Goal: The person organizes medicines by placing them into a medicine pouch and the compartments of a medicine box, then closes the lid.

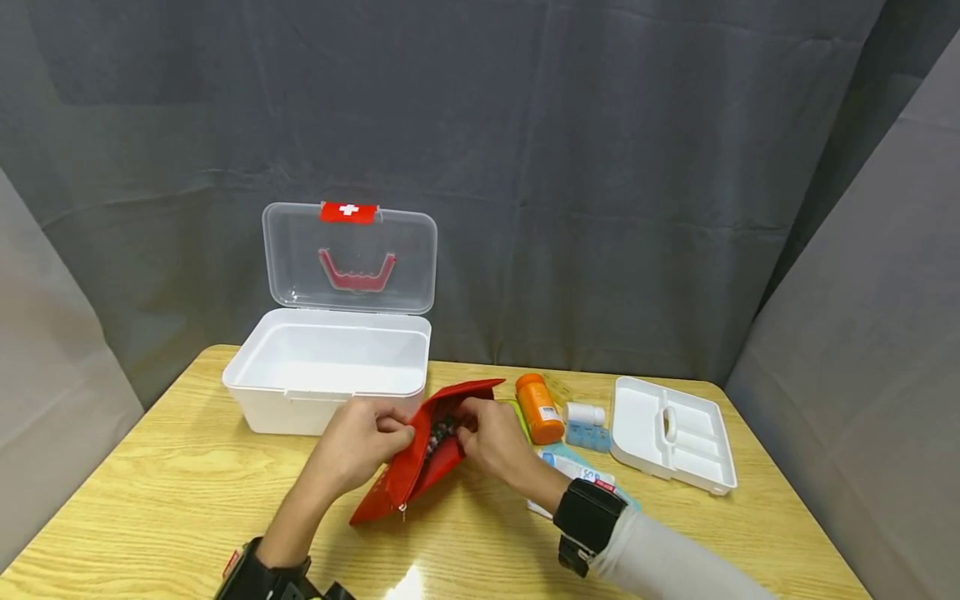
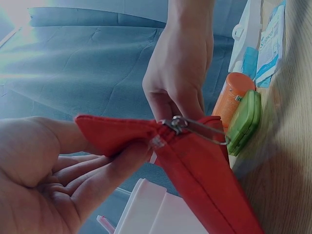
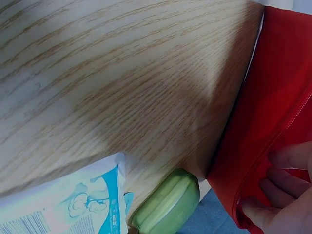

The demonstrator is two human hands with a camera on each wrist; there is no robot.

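A red zip pouch (image 1: 420, 467) stands tilted on the wooden table (image 1: 187, 492), its mouth open and dark items showing inside. My left hand (image 1: 401, 433) pinches the pouch's left rim (image 2: 117, 134). My right hand (image 1: 468, 421) pinches the opposite rim beside the metal zipper pull (image 2: 195, 127). In the right wrist view, fingertips (image 3: 285, 158) curl into the opening of the pouch (image 3: 278, 107). Behind the pouch stands a white first-aid box (image 1: 330, 375), empty, with its clear lid (image 1: 349, 258) raised.
Right of the pouch lie a green case (image 2: 245, 122), an orange bottle (image 1: 538, 408), a small white bottle (image 1: 585, 412), a blue pill organizer (image 1: 588, 436) and a blue-white packet (image 1: 577, 473). A white divided tray (image 1: 671, 433) sits farther right. Grey curtains enclose the table.
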